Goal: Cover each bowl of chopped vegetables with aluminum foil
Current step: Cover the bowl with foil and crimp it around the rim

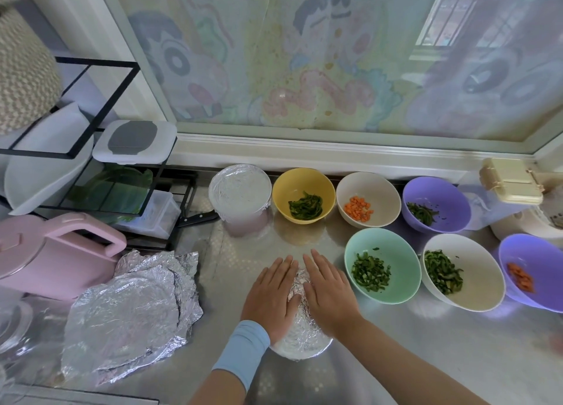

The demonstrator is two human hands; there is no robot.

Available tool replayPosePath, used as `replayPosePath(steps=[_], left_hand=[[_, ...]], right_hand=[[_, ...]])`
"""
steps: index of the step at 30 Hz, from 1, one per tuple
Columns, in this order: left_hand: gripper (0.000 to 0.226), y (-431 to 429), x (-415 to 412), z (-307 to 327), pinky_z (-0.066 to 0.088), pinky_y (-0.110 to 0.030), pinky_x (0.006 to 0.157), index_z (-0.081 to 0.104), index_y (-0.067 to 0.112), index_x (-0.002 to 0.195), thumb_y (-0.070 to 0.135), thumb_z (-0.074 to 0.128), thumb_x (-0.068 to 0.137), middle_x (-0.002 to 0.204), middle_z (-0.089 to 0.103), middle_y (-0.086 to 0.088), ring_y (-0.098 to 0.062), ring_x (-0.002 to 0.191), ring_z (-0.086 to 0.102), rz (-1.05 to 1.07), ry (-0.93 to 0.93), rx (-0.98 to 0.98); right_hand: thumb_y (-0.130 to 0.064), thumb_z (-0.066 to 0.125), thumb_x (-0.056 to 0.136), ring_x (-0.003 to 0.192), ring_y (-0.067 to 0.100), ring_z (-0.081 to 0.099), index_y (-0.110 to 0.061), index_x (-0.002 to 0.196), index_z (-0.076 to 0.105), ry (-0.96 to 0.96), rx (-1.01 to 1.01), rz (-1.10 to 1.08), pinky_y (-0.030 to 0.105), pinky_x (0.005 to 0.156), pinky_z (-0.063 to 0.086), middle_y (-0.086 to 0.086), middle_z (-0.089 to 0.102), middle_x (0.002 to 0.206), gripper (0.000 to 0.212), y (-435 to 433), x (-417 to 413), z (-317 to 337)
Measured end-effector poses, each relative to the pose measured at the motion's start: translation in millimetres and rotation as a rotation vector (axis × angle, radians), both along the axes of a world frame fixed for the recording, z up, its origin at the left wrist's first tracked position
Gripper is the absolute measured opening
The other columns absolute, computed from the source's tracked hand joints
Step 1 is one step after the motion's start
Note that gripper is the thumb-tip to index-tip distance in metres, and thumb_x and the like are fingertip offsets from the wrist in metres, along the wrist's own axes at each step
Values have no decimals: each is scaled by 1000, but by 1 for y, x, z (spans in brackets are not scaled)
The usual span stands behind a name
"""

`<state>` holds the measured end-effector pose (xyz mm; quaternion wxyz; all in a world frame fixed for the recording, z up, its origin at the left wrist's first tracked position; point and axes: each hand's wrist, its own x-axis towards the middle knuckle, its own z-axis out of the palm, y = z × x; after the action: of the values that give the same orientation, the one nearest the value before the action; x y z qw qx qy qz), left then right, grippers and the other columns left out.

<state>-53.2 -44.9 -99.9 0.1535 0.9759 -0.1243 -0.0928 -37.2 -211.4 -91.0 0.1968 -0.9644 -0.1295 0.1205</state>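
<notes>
My left hand and my right hand lie flat, fingers straight, pressing on the foil over a white bowl at the counter's front centre. A second foil-covered bowl stands at the back left. Uncovered bowls stand to the right: a yellow bowl with green strips, a cream bowl with carrot cubes, a purple bowl, a mint bowl, a white bowl with greens and a purple bowl with carrot. A stack of foil sheets lies at the left.
A pink lidded pot sits at the left in front of a black wire rack holding containers. A black-handled knife lies by the rack. A cream box stands at the far right. The steel counter meets a window ledge behind.
</notes>
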Motion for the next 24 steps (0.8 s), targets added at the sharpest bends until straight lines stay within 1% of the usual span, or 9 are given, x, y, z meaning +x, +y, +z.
replayPosePath(steps=[4,7,9,10,12,13,15,20,24], left_hand=[[68,-4,2,3,4,-30,122,15,24,155,47,2,92,162,12,8,-11,150,8,86,33,18],[61,-13,-4,5,17,-36,121,34,17,150,42,17,97,157,31,0,-19,145,30,150,41,31],[61,-15,-10,3,19,-41,120,37,12,149,44,27,97,156,33,-5,-23,143,33,167,-4,26],[65,-15,-12,2,15,-42,118,32,11,151,47,30,97,159,26,-7,-24,146,27,146,-17,26],[83,-10,-13,5,4,-41,120,9,12,156,61,31,93,164,-3,-6,-21,151,-2,52,16,8],[94,-6,-11,6,-2,-40,121,-4,15,156,69,33,88,162,-18,-3,-17,149,-17,-20,54,13],[115,-1,-9,14,-8,-40,121,-18,17,153,81,38,76,157,-33,1,-14,143,-31,-143,127,62],[142,0,-10,17,-11,-40,121,-22,14,151,96,43,55,155,-37,-1,-16,141,-36,-197,121,143],[148,-1,-7,18,-10,-42,121,-24,16,150,93,54,51,154,-38,-1,-18,141,-36,-196,161,156]], right_hand=[[-51,17,96,150,12,4,-27,157,9,39,-21,-8,36,119,13,-10,3,163,65,-1,-14,-6],[-52,16,97,150,10,-2,-29,157,6,32,-47,42,40,121,11,-13,-2,162,65,-6,-8,-5],[-51,17,97,150,10,-4,-28,157,8,8,-50,96,42,122,11,-12,-3,162,64,-9,-4,-1],[-50,19,98,149,10,-7,-27,157,7,6,-45,121,42,122,9,-11,-5,162,64,-10,-2,1],[-48,25,98,149,9,-12,-24,157,3,22,-18,151,39,123,6,-9,-10,163,67,-15,2,6],[-47,29,97,149,9,-13,-23,157,0,26,-2,172,38,123,6,-7,-13,163,70,-17,3,10],[-49,38,94,149,9,-15,-22,156,-5,46,6,250,37,123,7,-6,-18,162,81,-23,3,18],[-82,59,67,140,5,-35,-21,151,-23,166,-103,438,26,116,-12,-9,-37,154,133,-33,-3,35],[-81,72,50,139,10,-38,-24,149,-29,173,-170,495,30,117,-12,-6,-39,153,153,-35,3,37]])
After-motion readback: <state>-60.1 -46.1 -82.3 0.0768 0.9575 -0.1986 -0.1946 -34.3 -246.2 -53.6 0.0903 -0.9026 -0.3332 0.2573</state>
